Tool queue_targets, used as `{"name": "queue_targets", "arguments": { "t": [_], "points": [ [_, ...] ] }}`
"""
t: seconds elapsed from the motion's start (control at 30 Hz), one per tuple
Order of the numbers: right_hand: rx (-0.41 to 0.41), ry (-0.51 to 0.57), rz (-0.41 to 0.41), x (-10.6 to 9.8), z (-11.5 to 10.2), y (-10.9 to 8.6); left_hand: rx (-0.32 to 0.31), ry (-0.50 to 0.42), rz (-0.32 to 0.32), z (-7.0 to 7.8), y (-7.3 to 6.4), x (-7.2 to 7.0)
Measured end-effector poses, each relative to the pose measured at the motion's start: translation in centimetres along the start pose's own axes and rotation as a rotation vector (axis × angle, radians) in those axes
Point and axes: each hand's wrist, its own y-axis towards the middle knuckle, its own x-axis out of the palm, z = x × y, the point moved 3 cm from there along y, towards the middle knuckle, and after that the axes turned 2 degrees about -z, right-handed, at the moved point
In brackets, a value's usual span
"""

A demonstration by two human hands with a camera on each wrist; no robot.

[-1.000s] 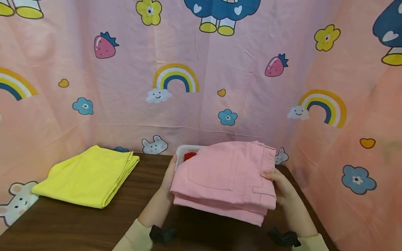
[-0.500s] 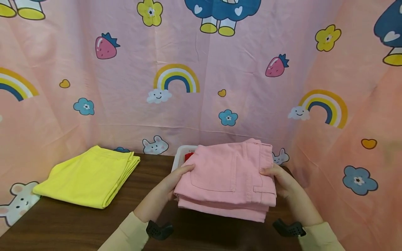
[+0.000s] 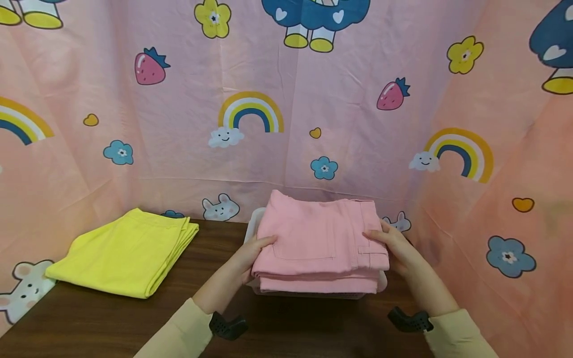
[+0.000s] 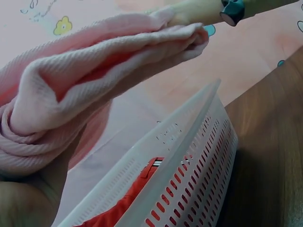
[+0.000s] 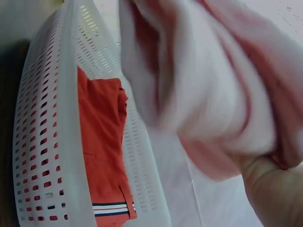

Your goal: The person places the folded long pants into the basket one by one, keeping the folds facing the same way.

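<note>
Both hands hold a folded pair of pink jeans (image 3: pixel 309 238) above a white perforated basket (image 4: pixel 189 179). The left hand (image 3: pixel 252 256) grips the left side, thumb on top. The right hand (image 3: pixel 394 243) grips the right side by the waistband, thumb also on top. In the wrist views the pink layers hang clear over the basket's rim. Inside the basket lies a folded red garment (image 5: pixel 104 151) with a striped band at one end. From the head view the jeans cover most of the basket.
A folded yellow garment (image 3: pixel 125 253) lies on the dark wooden table (image 3: pixel 188 298) to the left. A pink patterned cloth (image 3: pixel 179 99) hangs behind the table and along both sides. The basket stands near the back cloth.
The left hand has moved onto the left side of the jeans, thumb now on top. The jeans have tilted and shifted farther back, more squarely over the basket, whose front edge now shows.
</note>
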Motion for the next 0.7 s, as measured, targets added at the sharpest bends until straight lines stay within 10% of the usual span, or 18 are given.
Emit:
{"name": "queue_targets", "arguments": {
  "t": [0.33, 0.7],
  "points": [
    [-0.088, -0.272, 0.145, 0.0, 0.1, 0.9, 0.039, 0.022, 0.029, 0.2, 0.9, -0.2],
    [-0.107, -0.399, 0.121, -0.1, -0.3, 2.4, 0.047, 0.138, 0.029, 1.1, 2.4, -1.2]
  ]
}}
